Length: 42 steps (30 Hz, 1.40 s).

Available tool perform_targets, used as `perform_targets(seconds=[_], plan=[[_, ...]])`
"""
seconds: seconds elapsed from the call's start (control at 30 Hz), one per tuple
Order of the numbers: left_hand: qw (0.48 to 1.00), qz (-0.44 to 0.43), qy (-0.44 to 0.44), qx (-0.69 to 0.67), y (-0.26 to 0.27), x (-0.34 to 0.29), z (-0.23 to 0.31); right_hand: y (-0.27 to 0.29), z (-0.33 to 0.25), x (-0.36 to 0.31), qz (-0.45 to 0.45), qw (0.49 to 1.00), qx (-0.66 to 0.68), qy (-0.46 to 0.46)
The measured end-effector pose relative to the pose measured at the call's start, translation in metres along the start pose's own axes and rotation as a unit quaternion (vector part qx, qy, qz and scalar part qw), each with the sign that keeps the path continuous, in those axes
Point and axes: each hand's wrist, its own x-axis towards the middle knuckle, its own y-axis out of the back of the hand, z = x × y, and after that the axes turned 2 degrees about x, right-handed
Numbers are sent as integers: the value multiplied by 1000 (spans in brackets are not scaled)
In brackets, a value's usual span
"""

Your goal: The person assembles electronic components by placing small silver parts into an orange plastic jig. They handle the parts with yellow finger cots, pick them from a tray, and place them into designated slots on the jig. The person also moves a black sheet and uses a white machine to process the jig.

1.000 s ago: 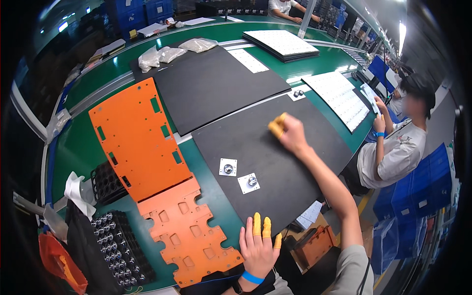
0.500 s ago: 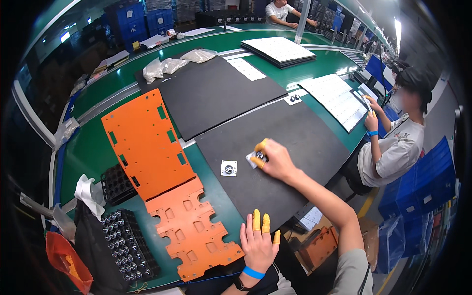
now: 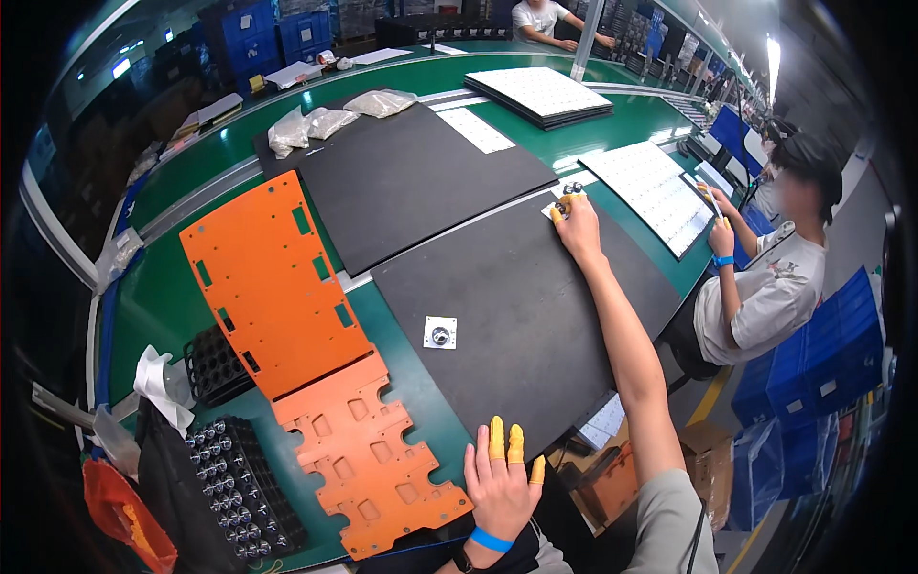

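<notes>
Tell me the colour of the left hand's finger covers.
The finger covers are yellow, clearest in the head view.

The right arm (image 3: 626, 340) was stretched far forward, almost straight, the right hand (image 3: 577, 228) curled into a pinch; the left hand (image 3: 501, 490) was nearer the body, back upward, its fingers (image 3: 496, 438) slightly apart and pointing forward

Held plate (image 3: 549, 209): small, white, with a dark shiny round part; half hidden by the right hand's (image 3: 579, 228) fingers, above and right of centre.
Neighbouring round parts (image 3: 573, 188): dark, glossy, just above it; contact unclear.
Lone plate (image 3: 440, 333): white, square, shiny dome in its middle, lying flat near frame centre.
Black board (image 3: 512, 297): flat, under the lone plate, centre to right.
</notes>
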Motion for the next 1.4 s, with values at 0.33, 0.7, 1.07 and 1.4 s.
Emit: perform_targets(seconds=[0.33, 0.7, 1.07, 1.4], plan=[[1000, -5, 2, -3, 1, 1, -2, -10, -3, 12, 26, 999, -15, 28], [1000, -22, 3, 8, 5, 3, -1, -13, -5, 22, 67, 992, -91, 47], [1000, -15, -4, 5, 2, 1, -4, -15, -4, 25, 83, 989, -109, 47], [1000, -22, -2, 9, 4, 3, -2, -16, 5, 27, 63, 991, -107, 53]])
